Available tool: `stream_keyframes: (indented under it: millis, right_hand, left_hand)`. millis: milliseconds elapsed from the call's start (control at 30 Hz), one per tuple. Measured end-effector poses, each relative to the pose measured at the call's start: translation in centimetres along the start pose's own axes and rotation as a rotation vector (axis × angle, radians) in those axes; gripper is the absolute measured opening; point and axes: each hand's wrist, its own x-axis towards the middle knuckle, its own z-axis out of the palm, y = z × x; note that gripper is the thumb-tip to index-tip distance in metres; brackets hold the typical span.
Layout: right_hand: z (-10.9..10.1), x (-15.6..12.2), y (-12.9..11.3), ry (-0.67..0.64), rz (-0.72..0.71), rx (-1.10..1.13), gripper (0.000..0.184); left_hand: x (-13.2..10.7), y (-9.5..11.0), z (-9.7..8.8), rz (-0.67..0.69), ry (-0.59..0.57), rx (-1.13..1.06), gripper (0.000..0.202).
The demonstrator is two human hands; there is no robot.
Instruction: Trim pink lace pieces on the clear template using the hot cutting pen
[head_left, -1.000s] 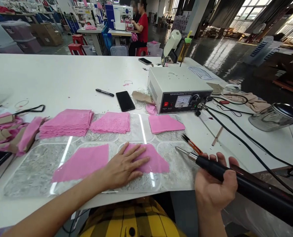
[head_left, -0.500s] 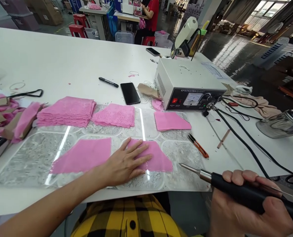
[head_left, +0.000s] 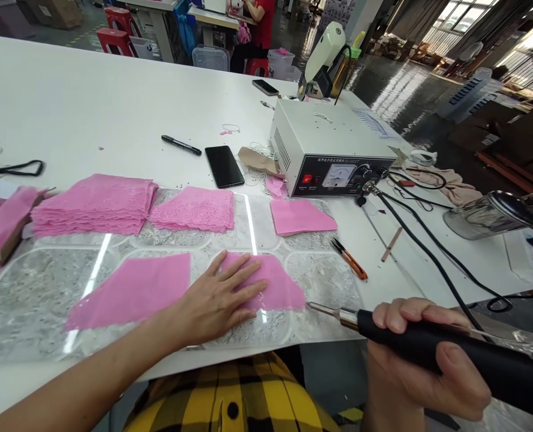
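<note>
Pink angular cloth (head_left: 286, 289) lies under the spread left grip (head_left: 219, 300), right grip (head_left: 421, 384) clasping a metal-tipped tool (head_left: 419, 348).

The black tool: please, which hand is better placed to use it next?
Right hand, probably: it grips the black tool, tip near the pink piece; the left hand lies spread on that piece.

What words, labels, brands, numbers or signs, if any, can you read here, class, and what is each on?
No text reads clearly.
Box: a line of characters along the front's top, too small to read.
Meter: dial marks, too small.
Red switch: characters below it, too small.
Carton, right background: white label, blurred.
</note>
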Motion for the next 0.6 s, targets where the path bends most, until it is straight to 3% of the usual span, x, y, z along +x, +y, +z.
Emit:
stream_keyframes:
  millis: [267, 600]
  right_hand:
    - [0.3, 0.1, 0.1, -0.038, 0.009, 0.027, 0.017]
    - [0.6, -0.1, 0.2, -0.057, -0.001, 0.009, 0.014]
  left_hand:
    - [0.1, 0.0, -0.4, -0.008, -0.039, -0.014, 0.05]
    - [-0.2, -0.1, 0.7, -0.003, 0.043, -0.014, 0.051]
